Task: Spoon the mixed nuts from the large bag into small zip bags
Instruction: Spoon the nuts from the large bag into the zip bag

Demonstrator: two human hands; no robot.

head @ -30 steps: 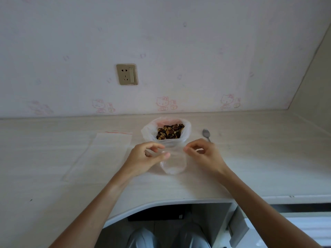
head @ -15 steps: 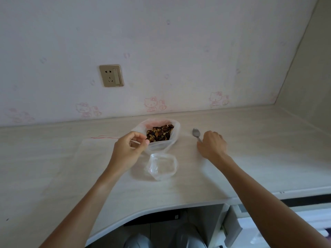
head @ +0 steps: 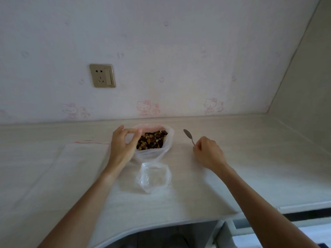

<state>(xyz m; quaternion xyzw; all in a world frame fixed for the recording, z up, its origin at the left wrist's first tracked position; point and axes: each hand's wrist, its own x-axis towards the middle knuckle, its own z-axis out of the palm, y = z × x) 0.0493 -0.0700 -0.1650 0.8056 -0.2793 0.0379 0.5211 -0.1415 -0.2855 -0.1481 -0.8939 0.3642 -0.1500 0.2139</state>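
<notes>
Counter (head: 232,176) held everything; large bag (head: 167,140) of mixed nuts (head: 152,140) sat mid-counter, small zip bag (head: 154,176) just in front, mouth propped open, empty. Step looked like spoon pickup — best to lift it level, scoop shallow, keep the rim pinned. Left hand (head: 123,145) pinched the large bag's rim, fingers curled; right hand (head: 207,153) gripped the spoon (head: 188,135) handle — bowl clear of the nuts.

Between the nut bag (head: 157,149) and the spoon (head: 189,136) runs a bare strip of desk (head: 250,167). The small bag (head: 154,177) stands just in front of the nut bag, mouth open upward. The left hand (head: 123,144) blocks the nut bag's left rim; flat bags (head: 75,158) cover the desk to the left. The right side lies bare to the side wall (head: 308,86).
</notes>
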